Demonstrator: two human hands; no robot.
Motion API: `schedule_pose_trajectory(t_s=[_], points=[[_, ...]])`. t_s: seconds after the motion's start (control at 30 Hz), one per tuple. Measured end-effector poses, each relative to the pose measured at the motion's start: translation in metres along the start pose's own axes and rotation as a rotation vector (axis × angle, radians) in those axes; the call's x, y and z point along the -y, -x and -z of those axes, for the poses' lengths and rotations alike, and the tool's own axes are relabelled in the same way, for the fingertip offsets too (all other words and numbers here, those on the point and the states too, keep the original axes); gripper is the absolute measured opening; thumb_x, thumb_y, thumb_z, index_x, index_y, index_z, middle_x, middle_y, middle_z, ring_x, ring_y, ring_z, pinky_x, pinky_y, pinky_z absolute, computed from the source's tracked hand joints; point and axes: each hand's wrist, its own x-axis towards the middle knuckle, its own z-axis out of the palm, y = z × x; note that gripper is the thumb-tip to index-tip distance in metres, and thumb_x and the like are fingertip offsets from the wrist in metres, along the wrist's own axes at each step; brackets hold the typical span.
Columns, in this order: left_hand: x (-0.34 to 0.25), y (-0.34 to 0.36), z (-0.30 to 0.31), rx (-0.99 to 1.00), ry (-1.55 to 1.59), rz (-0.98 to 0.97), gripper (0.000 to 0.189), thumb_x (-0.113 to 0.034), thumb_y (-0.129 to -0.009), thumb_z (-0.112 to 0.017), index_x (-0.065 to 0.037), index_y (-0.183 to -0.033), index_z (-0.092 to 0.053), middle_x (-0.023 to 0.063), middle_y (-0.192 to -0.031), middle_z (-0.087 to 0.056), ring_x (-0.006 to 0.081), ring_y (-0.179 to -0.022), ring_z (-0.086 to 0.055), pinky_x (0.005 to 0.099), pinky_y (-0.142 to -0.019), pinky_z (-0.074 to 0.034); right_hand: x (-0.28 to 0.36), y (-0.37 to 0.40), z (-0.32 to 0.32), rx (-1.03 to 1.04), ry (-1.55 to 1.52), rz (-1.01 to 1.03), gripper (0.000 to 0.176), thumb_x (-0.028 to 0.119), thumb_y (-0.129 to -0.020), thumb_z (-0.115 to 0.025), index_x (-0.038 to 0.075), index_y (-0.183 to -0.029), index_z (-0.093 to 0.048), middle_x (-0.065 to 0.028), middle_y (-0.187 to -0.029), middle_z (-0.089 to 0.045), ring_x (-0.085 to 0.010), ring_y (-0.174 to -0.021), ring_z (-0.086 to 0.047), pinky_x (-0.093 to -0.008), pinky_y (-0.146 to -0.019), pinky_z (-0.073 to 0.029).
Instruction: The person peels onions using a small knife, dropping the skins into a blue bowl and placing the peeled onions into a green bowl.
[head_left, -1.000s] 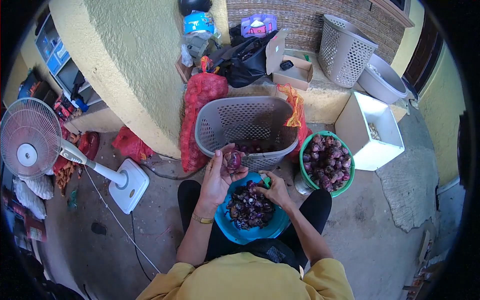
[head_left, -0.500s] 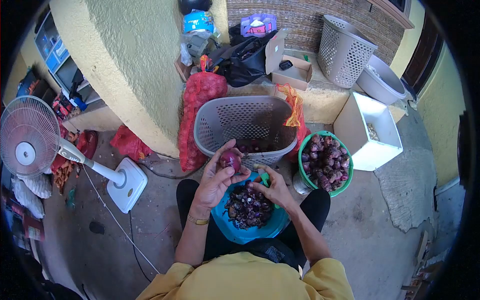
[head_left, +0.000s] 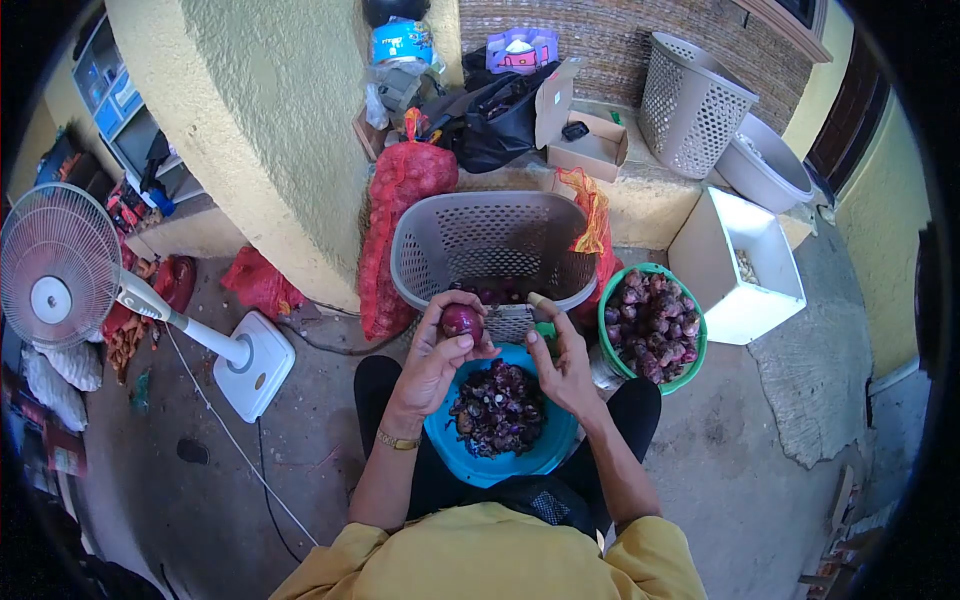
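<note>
Left hand (head_left: 435,365) pinches a round purple onion (head_left: 461,320); right hand (head_left: 568,368), gripping a small green-handled knife (head_left: 541,308), has risen from the blue plastic bowl (head_left: 560,447).

1. The right hand (head_left: 566,362) hides most of a green-handled tool (head_left: 545,330); its kind cannot be told.
2. The left hand (head_left: 437,352) covers the underside of the onion (head_left: 461,320).
3. The grey basket (head_left: 480,235) screens its contents behind its wall (only dark purple bits show).
4. The bits in the white box (head_left: 715,235) are too small to name.
5. The yellow shirt (head_left: 490,560) is cut off by the bottom edge.
</note>
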Motion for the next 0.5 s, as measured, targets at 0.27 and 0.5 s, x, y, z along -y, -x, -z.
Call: schedule_pose_trajectory(t_s=[0.27,0.5], points=[[0.01,-0.005,0.004,-0.053,-0.048,-0.093,0.025,-0.018,-0.097,-0.052,-0.008,-0.12,-0.05,0.0061,-0.11,-0.053,0.0152,-0.088,-0.061,0.0332,-0.078,-0.053,0.037,-0.008,-0.001,0.041,0.026,-0.039,0.046,0.009,-0.096,-0.059,0.0,-0.139,-0.046,0.0009,-0.072,-0.049,-0.0064,-0.066,-0.045,-0.0238,-0.062,-0.039],[0.012,-0.007,0.001,-0.111,0.033,0.001,0.031,-0.033,-0.106,-0.042,-0.008,-0.121,-0.051,0.0043,-0.103,-0.056,0.0147,-0.084,-0.061,0.0325,-0.078,-0.052,0.038,-0.002,0.0,0.075,0.064,-0.031,0.048,0.011,-0.097,-0.058,-0.001,-0.141,-0.044,-0.0036,-0.079,-0.055,-0.0113,-0.074,-0.05,-0.027,-0.072,-0.044]])
